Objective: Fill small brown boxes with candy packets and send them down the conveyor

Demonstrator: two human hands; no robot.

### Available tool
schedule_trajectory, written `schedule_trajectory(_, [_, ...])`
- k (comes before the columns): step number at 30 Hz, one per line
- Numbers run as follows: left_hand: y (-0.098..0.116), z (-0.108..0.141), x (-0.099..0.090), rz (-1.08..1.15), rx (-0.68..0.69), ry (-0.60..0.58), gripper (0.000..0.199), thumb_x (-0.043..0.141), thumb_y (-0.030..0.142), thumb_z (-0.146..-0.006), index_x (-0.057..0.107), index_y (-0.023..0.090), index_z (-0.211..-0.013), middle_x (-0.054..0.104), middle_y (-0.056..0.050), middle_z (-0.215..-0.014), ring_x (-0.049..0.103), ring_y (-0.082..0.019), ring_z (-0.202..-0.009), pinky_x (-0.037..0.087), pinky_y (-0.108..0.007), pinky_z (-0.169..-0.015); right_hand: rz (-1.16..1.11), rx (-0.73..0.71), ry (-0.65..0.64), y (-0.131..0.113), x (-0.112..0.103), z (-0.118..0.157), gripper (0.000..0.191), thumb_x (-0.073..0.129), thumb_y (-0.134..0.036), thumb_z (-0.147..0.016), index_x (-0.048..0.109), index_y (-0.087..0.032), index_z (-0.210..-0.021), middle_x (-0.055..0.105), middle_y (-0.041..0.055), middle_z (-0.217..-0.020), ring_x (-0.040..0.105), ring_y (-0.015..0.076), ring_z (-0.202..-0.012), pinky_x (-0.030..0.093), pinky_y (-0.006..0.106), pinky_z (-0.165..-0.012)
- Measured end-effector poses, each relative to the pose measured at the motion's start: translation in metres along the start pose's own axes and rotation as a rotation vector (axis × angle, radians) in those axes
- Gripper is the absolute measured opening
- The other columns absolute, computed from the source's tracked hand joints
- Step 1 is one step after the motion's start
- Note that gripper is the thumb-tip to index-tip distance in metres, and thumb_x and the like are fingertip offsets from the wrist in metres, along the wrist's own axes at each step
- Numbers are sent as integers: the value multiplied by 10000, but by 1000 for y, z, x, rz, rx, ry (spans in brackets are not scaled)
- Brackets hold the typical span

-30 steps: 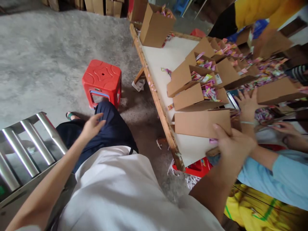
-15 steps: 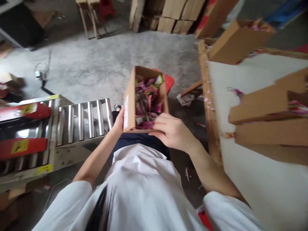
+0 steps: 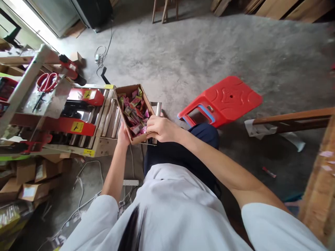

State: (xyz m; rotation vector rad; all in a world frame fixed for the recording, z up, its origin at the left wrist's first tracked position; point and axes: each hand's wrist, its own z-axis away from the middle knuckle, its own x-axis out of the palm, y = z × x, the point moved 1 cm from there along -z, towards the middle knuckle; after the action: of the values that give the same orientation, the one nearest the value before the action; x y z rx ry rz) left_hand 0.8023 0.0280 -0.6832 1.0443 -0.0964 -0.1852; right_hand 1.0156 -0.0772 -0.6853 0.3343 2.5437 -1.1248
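An open cardboard box filled with small pink, purple and green packets is held in front of me, over the end of a roller conveyor. My left hand supports its left side, the thumb along the wall and the other fingers out of sight beneath. At the near right corner, my right hand is closed with bent fingers over the box edge, close to the packets. Rollers pass under the box; whether it touches them I cannot tell.
A machine with red side panels straddles the conveyor, with red-handled scissors on top. To the right stands a red plastic stool. A wooden table edge, cartons at lower left and floor cables surround me.
My view and body have turned left. Both hands have carried the box away from the table with other boxes, to over the conveyor's end. The red stool now shows fully.
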Motion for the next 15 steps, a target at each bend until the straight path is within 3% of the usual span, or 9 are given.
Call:
schedule_trajectory(3, [-19,-17,-7,66,-134,42,458,492,515,-902,720,149,-1059,775,-100,-944,719,-314,-1014,581,-468,-931,2,-7,-40,17,5,7,154,620,-243,-926,716,-161,-835,645,74,-820,531,215,-881,463,349,-807])
schedule_trajectory(7, [-32,-31,-14,17,-269,1,509,536,598,-858,730,145,-984,771,-129,-916,727,-333,-959,581,-482,-905,-58,2,-41,35,-2,26,182,610,-256,-934,701,-171,-802,638,56,-777,520,203,-838,458,348,-819])
schedule_trajectory(11, [-30,-36,-11,53,-254,62,550,531,640,-860,711,142,-1010,764,-133,-950,710,-318,-1032,547,-471,-977,-100,22,-38,44,-6,38,242,593,-283,-948,669,-181,-743,626,50,-734,495,198,-797,439,340,-794])
schedule_trajectory(15, [-32,-43,10,74,-170,54,585,391,642,-938,675,162,-1115,750,-110,-1079,658,-294,-1171,543,-453,-1004,-90,22,-15,53,-6,30,218,592,-275,-943,684,-188,-765,635,54,-748,497,205,-818,432,353,-809])
